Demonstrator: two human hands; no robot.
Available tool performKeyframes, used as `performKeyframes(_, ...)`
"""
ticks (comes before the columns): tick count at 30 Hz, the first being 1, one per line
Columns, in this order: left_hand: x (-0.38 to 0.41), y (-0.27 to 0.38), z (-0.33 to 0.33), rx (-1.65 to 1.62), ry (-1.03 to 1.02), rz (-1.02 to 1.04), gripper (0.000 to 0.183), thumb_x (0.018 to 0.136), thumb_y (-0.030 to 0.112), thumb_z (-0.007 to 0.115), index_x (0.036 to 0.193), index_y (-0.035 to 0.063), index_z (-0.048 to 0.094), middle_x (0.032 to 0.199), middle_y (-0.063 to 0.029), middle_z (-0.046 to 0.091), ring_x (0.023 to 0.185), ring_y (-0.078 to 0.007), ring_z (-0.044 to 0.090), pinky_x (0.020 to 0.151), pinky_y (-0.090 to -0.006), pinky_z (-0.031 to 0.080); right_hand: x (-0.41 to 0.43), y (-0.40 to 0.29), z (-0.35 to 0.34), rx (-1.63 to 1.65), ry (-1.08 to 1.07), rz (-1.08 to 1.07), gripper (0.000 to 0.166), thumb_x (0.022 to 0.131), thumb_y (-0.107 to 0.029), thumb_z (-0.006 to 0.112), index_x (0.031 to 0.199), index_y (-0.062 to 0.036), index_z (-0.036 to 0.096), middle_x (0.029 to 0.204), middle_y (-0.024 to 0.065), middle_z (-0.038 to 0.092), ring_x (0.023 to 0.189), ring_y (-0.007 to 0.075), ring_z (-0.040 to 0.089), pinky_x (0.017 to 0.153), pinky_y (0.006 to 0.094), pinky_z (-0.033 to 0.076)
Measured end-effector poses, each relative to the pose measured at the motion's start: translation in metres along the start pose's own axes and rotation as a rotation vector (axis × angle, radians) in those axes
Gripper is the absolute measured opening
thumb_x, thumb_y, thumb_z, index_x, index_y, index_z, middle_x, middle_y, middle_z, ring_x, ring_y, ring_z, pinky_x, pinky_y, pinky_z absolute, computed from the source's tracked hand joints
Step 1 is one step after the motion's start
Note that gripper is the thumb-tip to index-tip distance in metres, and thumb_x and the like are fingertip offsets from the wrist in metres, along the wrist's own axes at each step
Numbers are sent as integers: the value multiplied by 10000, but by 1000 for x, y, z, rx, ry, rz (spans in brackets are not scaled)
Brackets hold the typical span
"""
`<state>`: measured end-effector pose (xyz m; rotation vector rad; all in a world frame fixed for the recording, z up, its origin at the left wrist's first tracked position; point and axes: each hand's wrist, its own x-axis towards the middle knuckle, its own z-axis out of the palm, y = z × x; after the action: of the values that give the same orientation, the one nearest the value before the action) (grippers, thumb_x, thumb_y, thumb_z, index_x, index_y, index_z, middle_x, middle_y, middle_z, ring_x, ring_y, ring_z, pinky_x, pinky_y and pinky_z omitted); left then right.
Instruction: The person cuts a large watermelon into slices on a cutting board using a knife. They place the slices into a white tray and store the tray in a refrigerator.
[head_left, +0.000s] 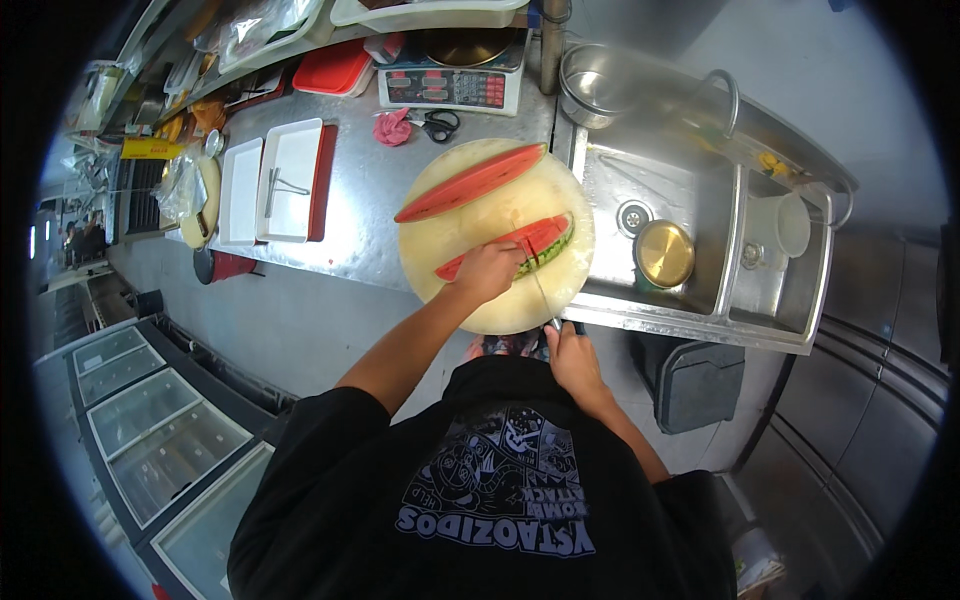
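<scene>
On a round cutting board (480, 311) lie two long watermelon wedges. My left hand (489, 270) presses on the nearer watermelon wedge (553, 229), its fingers bent over the red flesh. Its right end shows cuts across it, beside my fingertips. In my right hand (576, 364) is the handle of a knife (541, 294), held at the board's near edge. The blade runs up to the wedge and meets it at a cut. The farther watermelon wedge (471, 184) rests uncut, untouched by either hand.
Right of the board is a steel double sink (675, 180) holding a gold-coloured round pan (664, 253) and a translucent tub (784, 225). Scissors (440, 126), a pink crumpled cloth or bag (392, 127) and a digital scale (450, 88) sit behind. White trays (289, 217) stand left, one holding tongs (274, 191).
</scene>
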<state>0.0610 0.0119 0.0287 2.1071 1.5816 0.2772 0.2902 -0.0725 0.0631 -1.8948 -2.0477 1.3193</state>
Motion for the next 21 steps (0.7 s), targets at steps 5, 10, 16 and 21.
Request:
performKeyframes(5, -1, 2, 1, -72, 79, 14, 50, 852, 123, 613, 827, 94, 645, 841, -81, 630, 801, -314, 640, 687, -438, 531, 42, 37, 58, 29, 65, -16, 415, 1017, -327, 487, 963, 78, 560, 754, 348, 621, 719, 553, 599, 651, 605, 475)
performKeyframes(10, -12, 2, -3, 63, -8, -37, 72, 844, 126, 584, 832, 88, 644, 885, -69, 647, 842, -289, 680, 707, -437, 554, 37, 38, 66, 70, 84, -40, 393, 1016, -320, 491, 991, 68, 550, 740, 344, 614, 723, 552, 595, 649, 609, 467)
performKeyframes(16, -11, -1, -2, 79, 23, -9, 59, 853, 151, 614, 837, 106, 650, 808, -64, 637, 771, -300, 661, 642, -455, 538, -9, -8, 4, 37, 43, -32, 391, 1011, -308, 521, 876, 59, 550, 667, 329, 593, 646, 543, 579, 604, 606, 457)
performKeyframes(21, -12, -8, 5, 62, 29, -18, 53, 855, 136, 606, 833, 114, 649, 807, -63, 641, 749, -307, 656, 634, -451, 538, -12, -14, 1, 16, -8, -6, 391, 1011, -303, 520, 865, 58, 552, 671, 338, 593, 649, 534, 587, 598, 606, 460)
